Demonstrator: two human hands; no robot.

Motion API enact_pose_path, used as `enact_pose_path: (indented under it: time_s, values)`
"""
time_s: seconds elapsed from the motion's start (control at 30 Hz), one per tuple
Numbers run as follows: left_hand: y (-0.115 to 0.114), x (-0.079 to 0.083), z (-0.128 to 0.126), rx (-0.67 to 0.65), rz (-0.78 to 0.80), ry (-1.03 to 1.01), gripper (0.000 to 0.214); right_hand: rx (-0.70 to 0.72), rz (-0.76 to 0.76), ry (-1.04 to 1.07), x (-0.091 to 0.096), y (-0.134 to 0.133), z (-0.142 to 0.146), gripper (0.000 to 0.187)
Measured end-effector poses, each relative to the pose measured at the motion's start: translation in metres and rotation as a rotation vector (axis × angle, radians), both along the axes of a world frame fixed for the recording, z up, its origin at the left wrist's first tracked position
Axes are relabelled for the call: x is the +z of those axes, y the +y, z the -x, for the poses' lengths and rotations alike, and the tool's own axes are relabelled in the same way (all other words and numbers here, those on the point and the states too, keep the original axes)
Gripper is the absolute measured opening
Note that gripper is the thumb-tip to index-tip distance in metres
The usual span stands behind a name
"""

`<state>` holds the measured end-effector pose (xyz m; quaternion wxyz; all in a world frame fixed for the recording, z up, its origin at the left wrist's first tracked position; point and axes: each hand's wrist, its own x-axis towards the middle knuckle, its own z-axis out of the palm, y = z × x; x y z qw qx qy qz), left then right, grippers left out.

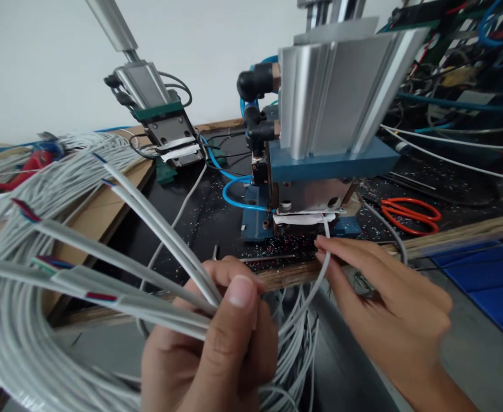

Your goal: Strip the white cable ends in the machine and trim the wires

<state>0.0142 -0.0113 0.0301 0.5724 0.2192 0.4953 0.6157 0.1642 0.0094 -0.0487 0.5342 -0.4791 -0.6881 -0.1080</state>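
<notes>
My left hand (217, 337) is closed around a fan of several white flat cables (148, 240), whose cut ends with red and blue cores point up and left. My right hand (384, 292) pinches a single white cable (325, 257) and holds its end up into the mouth of a blue and silver pneumatic machine (320, 154) on the black bench. More white cables (294, 337) hang down between my hands.
A big coil of white cable (15, 320) fills the left. A second pneumatic head (165, 114) stands behind it. Orange-handled scissors (410, 214) lie right of the machine. Blue air hoses (234, 189), tangled wiring at the top right, blue bins (491, 286) at the right.
</notes>
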Motion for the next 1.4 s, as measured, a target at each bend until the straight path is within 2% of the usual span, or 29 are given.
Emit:
enact_pose_path:
  time_s: [0.17,0.37,0.63,0.87,0.97,1.1,1.23,1.4]
  values:
    - [-0.011,0.004,-0.002,-0.051,-0.059,0.086,0.024,-0.058,-0.003,-0.029,0.004,0.000,0.002,0.020]
    - [-0.017,0.005,0.000,-0.097,-0.054,0.094,0.018,-0.053,-0.003,-0.025,0.007,0.001,0.002,0.020]
    - [-0.018,0.006,-0.004,-0.047,-0.048,0.121,0.022,-0.056,-0.022,0.012,0.004,0.006,0.004,0.019]
    - [-0.013,-0.008,0.004,-0.036,-0.087,0.082,0.014,-0.048,-0.008,0.042,0.002,0.008,0.005,0.023]
    - [-0.007,-0.011,0.010,-0.028,-0.144,0.099,0.019,-0.032,0.005,0.048,0.003,0.008,0.005,0.023]
    - [-0.010,-0.001,0.005,-0.001,0.023,0.102,0.014,-0.043,-0.006,0.040,0.003,0.008,0.005,0.024]
    - [-0.013,0.005,-0.001,0.028,0.042,0.086,0.016,-0.034,-0.022,0.043,0.002,0.009,0.005,0.024]
    - [-0.012,0.000,0.002,0.027,0.069,0.088,0.022,-0.025,-0.021,0.057,0.003,0.010,0.005,0.024]
